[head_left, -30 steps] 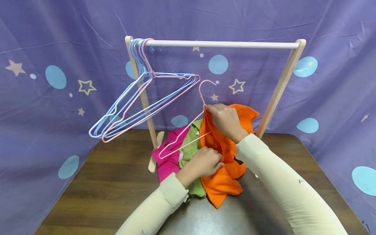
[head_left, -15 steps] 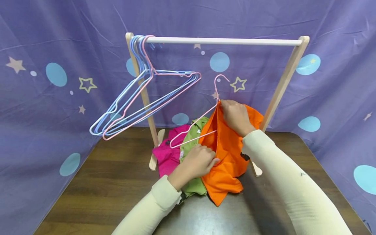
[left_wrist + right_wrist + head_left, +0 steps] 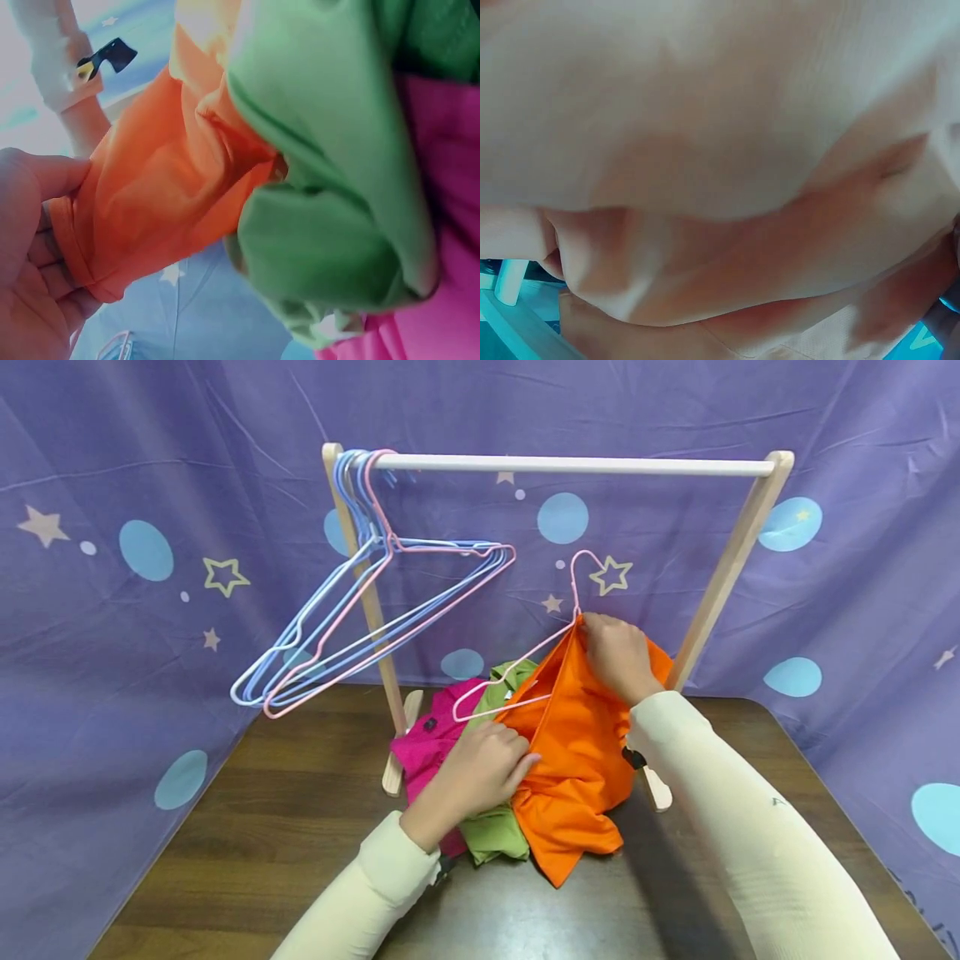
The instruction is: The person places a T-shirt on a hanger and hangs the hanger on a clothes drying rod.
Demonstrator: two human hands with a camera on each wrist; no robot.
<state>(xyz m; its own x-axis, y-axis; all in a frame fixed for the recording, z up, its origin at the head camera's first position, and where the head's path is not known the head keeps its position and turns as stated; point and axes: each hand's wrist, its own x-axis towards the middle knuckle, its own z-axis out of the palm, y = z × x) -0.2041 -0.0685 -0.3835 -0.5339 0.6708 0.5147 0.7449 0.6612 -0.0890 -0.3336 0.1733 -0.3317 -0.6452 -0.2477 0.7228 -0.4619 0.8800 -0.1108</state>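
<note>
Purple cloth (image 3: 465, 402) printed with stars and pale blue spots hangs behind our brown wooden table (image 3: 262, 827). Between our two hands is an orange garment (image 3: 577, 768), held partly raised at the right of a pile of clothes. We have a pink hanger (image 3: 538, 650) partly inside its opening: one end sticks out to the left, and the hook points up, below the rack's rod and apart from it. Our right hand (image 3: 617, 652) grips the garment's upper edge beside the hanger's neck; we cannot tell whether those fingers grasp the wire too. Our left hand (image 3: 487, 764) pinches the lower edge between thumb and fingers. Next to the orange cloth we see a green garment (image 3: 495, 835), then a magenta one (image 3: 431, 768). Over them stands a rack (image 3: 570, 465) with wooden legs, blue, white and pink hangers (image 3: 367, 518) bunched at its left end. Cream sleeves (image 3: 742, 810) cover our arms.
</note>
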